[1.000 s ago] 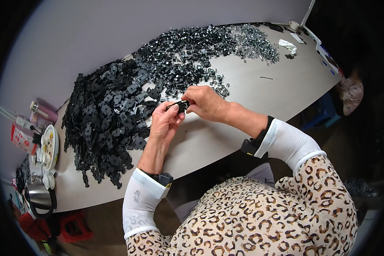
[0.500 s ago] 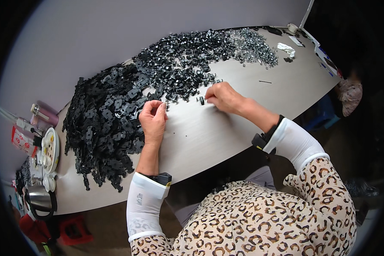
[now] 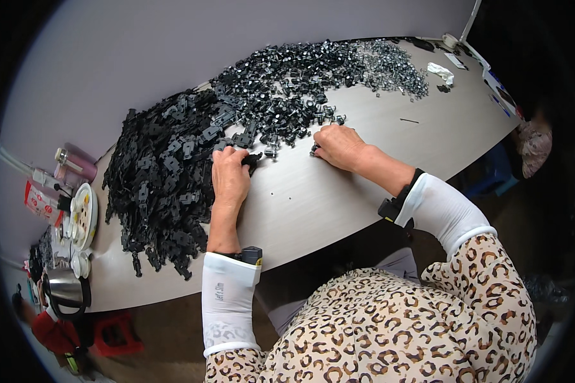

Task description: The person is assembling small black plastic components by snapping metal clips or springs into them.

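My left hand (image 3: 230, 173) is at the right edge of a heap of flat black plastic parts (image 3: 153, 172). Its thumb and fingers are closed on a black plastic part (image 3: 254, 158) that sticks out to the right. Further right, just above the tabletop, my right hand (image 3: 340, 145) pinches a small dark part with shiny metal (image 3: 314, 149), mostly covered by the fingers. Between and beyond the hands lies a pile of small black-and-metal pieces (image 3: 281, 96). One such loose piece (image 3: 271, 152) rests beside the left hand's part.
Small clear or metallic bits (image 3: 396, 67) spread at the far right. A thin dark rod (image 3: 409, 120) and a crumpled white tissue (image 3: 441, 73) lie on the right. On the left stand a plate (image 3: 83, 217), a pink bottle (image 3: 76, 163) and a steel kettle (image 3: 67, 290). Another person's sleeve (image 3: 535, 147) shows at right.
My left hand now grips a black plastic part at the heap's edge. The small piece that showed beside my right fingers is now mostly hidden under them. The view has shifted slightly.
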`<act>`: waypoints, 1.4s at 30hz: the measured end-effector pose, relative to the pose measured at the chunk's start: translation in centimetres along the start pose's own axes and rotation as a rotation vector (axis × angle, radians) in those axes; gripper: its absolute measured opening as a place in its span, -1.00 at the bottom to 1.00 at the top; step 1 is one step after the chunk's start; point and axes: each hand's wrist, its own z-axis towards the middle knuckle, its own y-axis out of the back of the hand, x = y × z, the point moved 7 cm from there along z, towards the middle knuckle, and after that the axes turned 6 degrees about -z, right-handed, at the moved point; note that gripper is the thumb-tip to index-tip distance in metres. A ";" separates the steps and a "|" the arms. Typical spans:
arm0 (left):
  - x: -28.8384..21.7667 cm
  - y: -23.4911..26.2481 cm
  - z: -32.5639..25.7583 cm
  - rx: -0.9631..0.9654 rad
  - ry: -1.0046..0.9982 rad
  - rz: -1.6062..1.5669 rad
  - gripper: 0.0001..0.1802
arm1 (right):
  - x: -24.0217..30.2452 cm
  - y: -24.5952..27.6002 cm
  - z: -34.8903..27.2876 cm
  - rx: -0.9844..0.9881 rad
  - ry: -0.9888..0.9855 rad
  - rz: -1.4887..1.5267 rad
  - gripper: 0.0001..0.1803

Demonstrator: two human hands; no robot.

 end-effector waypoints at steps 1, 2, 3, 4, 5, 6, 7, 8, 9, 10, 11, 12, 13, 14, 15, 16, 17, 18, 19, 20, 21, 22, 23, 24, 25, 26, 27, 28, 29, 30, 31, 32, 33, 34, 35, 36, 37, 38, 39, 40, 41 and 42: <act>-0.1 -0.1 0.1 0.000 -0.018 -0.049 -0.72 | -0.2 -0.2 -0.1 0.000 -0.006 -0.001 -0.79; -0.2 0.1 0.0 -0.001 -0.031 -0.094 -0.76 | 0.0 -0.2 -0.2 -0.020 0.019 0.026 -0.80; -0.2 0.2 0.0 -0.001 -0.032 -0.093 -0.76 | 0.2 0.0 -0.4 -0.040 0.044 0.054 -0.81; -0.3 0.6 -0.1 -0.040 -0.032 -0.194 -0.78 | 0.3 0.1 -0.7 -0.042 0.045 0.055 -0.81; -0.1 1.2 0.0 -0.083 -0.030 -0.290 -0.79 | 0.6 0.7 -0.9 -0.073 0.048 0.105 -0.83; -0.4 1.9 -0.1 -0.165 -0.086 -0.317 -0.77 | 0.8 1.2 -0.9 -0.104 0.052 0.155 -0.84; -0.5 2.4 -0.2 -0.223 -0.100 -0.378 -0.82 | 0.9 1.2 -0.8 -0.109 0.061 0.158 -0.84; 0.3 1.6 -0.1 -0.219 0.023 -0.657 -0.83 | 0.8 1.5 -0.6 -0.148 0.065 0.258 -0.85; 1.0 0.8 -0.1 -0.210 0.147 -0.935 -0.84 | 0.8 1.9 -0.5 -0.186 0.070 0.359 -0.86; 1.3 0.1 -0.2 -0.164 0.218 -1.174 -0.70 | 1.1 2.6 -0.4 -0.259 0.116 0.419 -0.88; 1.2 0.4 -0.3 -0.164 0.216 -1.176 -0.70 | 1.0 2.7 -0.3 -0.259 0.115 0.417 -0.88; 0.6 -0.5 -0.4 0.018 0.290 -1.418 -0.63 | 0.7 2.5 0.0 -0.230 0.073 0.639 -0.88; -0.4 -1.4 -0.5 0.214 0.365 -1.652 -0.54 | 0.5 2.2 0.4 -0.199 0.029 0.859 -0.88; -1.0 -1.4 -0.7 0.241 0.406 -1.713 -0.54 | 1.1 2.7 0.5 -0.155 0.005 0.969 -0.86; -1.2 -1.2 -0.8 0.245 0.411 -1.717 -0.54 | 1.2 2.3 0.7 -0.083 -0.035 1.062 -0.87; -1.5 -1.1 -0.9 0.276 0.415 -1.698 -0.61 | 1.5 2.4 0.8 -0.054 -0.041 1.145 -0.87; -1.6 -1.2 -0.9 0.308 0.416 -1.678 -0.68 | 1.7 2.7 0.9 -0.027 -0.046 1.228 -0.88; -1.6 -1.5 -0.9 0.311 0.422 -1.672 -0.70 | 1.8 2.8 0.9 -0.013 -0.046 1.291 -0.87; -1.6 -1.7 -0.9 0.317 0.424 -1.673 -0.70 | 1.7 2.7 1.0 -0.013 -0.051 1.292 -0.87; -1.7 -1.8 -0.9 0.326 0.415 -1.643 -0.72 | 1.9 2.4 1.1 0.008 -0.049 1.450 -0.85; -1.8 -2.0 -0.9 0.335 0.405 -1.613 -0.73 | 2.1 2.3 1.1 0.028 -0.045 1.607 -0.83; -2.0 -2.3 -0.9 0.342 0.404 -1.614 -0.73 | 2.3 2.3 1.1 0.053 -0.043 1.662 -0.83; -1.7 -2.4 -0.9 0.292 0.352 -1.483 -0.74 | 2.8 2.2 1.3 0.056 -0.043 1.665 -0.83; -1.5 -2.2 -0.9 0.242 0.301 -1.350 -0.74 | 3.5 2.0 1.4 0.075 -0.016 1.681 -0.85; -1.4 -2.4 -1.0 0.239 0.304 -1.349 -0.74 | 4.1 1.8 1.4 0.095 0.013 1.696 -0.87; -1.5 -2.3 -0.9 0.209 0.312 -1.378 -0.74 | 4.2 2.0 1.4 0.057 0.039 1.704 -0.89; -1.7 -2.1 -0.9 0.177 0.319 -1.407 -0.75 | 4.2 1.8 1.3 0.061 0.043 1.702 -0.89; -2.1 -1.8 -0.9 0.164 0.295 -1.422 -0.65 | 4.1 2.1 1.0 -0.013 0.102 1.588 -0.89; -2.4 -1.5 -0.8 0.157 0.294 -1.423 -0.65 | 4.1 2.5 0.6 -0.085 0.159 1.470 -0.88; -2.7 -1.4 -0.6 0.147 0.315 -1.548 -0.59 | 4.2 3.1 0.1 -0.222 0.205 1.372 -0.93; -2.7 -1.4 -0.5 0.137 0.334 -1.672 -0.54 | 4.4 3.7 -0.7 -0.292 0.267 1.231 -0.93; -2.7 -1.4 -0.2 0.154 0.304 -1.803 -0.47 | 4.8 4.5 -1.2 -0.384 0.354 1.071 -0.91; -2.5 -1.4 -0.2 0.149 0.301 -1.802 -0.47 | 5.3 5.0 -1.6 -0.474 0.436 0.907 -0.89; -2.5 -1.4 -0.3 0.153 0.308 -1.900 -0.47 | 5.4 4.8 -1.8 -0.507 0.449 0.922 -0.87; -2.6 -1.2 -0.4 0.156 0.314 -1.997 -0.46 | 5.6 5.1 -2.0 -0.553 0.484 0.893 -0.88; -2.3 -1.5 -0.4 0.197 0.283 -2.038 -0.47 | 5.7 5.2 -2.0 -0.565 0.478 0.870 -0.88; -2.2 -1.6 -0.5 0.194 0.279 -2.037 -0.47 | 5.7 5.4 -2.1 -0.578 0.472 0.847 -0.87; -2.3 -1.7 -0.5 0.202 0.280 -2.077 -0.48 | 5.8 5.4 -2.1 -0.579 0.474 0.847 -0.87; -2.6 -1.8 -0.6 0.212 0.282 -2.116 -0.49 | 5.8 5.3 -2.1 -0.611 0.451 0.842 -0.87; -2.5 -1.9 -0.8 0.180 0.309 -2.086 -0.55 | 5.7 5.3 -2.1 -0.643 0.428 0.836 -0.87; -2.8 -2.0 -0.7 0.182 0.312 -2.087 -0.55 | 6.0 5.1 -2.1 -0.642 0.425 0.837 -0.87; -2.9 -2.0 -0.7 0.153 0.324 -2.083 -0.58 | 6.3 4.9 -2.0 -0.632 0.432 0.872 -0.87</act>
